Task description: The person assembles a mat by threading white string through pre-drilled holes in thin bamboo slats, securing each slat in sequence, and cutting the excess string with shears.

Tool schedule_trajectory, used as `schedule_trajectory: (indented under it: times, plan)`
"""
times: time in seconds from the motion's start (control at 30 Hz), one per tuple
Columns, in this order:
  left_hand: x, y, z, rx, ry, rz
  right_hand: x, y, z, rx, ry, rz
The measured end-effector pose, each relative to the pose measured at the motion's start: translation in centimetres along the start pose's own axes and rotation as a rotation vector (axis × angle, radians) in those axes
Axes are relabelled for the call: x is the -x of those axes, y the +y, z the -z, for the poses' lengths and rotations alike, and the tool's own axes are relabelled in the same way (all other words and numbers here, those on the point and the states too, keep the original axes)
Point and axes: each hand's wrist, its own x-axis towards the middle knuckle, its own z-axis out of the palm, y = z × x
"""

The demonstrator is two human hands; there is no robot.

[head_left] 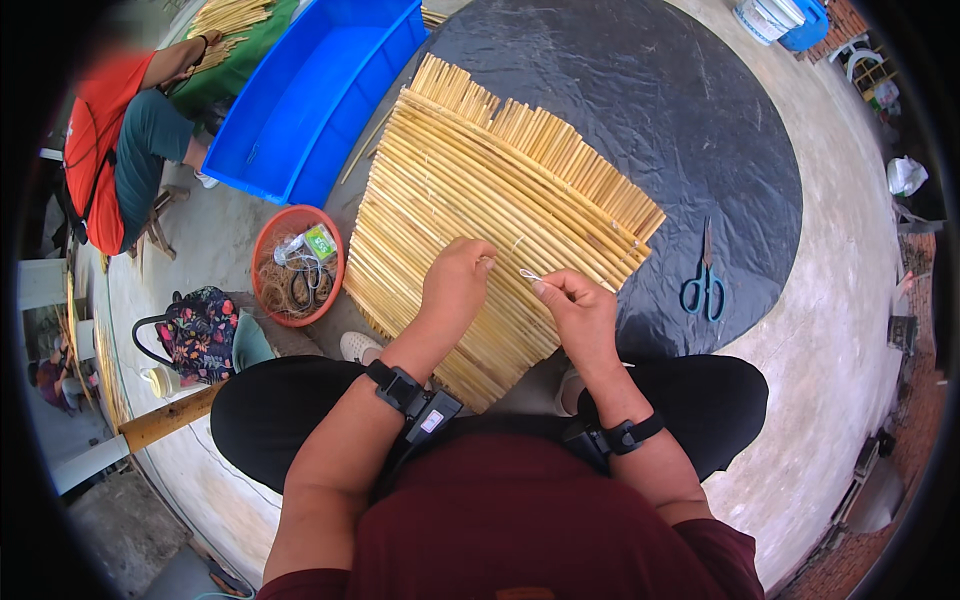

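Observation:
A mat of yellow reed sticks [420, 190], laid side by side and bound with thin ties, slopes from between my knees onto a dark plastic sheet. Above its left middle, my left hand [458, 280] is closed with thumb and fingertips together; what it pinches, if anything, is too small to make out. My right hand [580, 315] pinches a small looped piece of white string [530, 275] between thumb and forefinger, just over the mat. To the right of the mat, scissors [706, 280] with teal handles lie on the sheet.
A round dark plastic sheet [740, 130] covers the work surface. On the left stand an orange basket [342, 250] with fibres and another pair of scissors, a big blue tub [300, 100] and a floral bag [200, 330]. A person in orange [105, 150] sits beyond. Buckets [768, 18] stand far right.

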Motion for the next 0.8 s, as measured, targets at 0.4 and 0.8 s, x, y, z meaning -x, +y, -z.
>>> schedule_trajectory:
  times: [0.4, 0.8]
  plan:
    - [-3.9, 1.9, -0.3, 0.288, -0.247, 0.254, -1.6, 0.2, 0.1, -0.398, 0.092, -0.187]
    - [-2.9, 2.0, -0.9, 1.007, -0.240, 0.317, -1.8, -0.7, -0.5, -0.331, 0.061, -0.144]
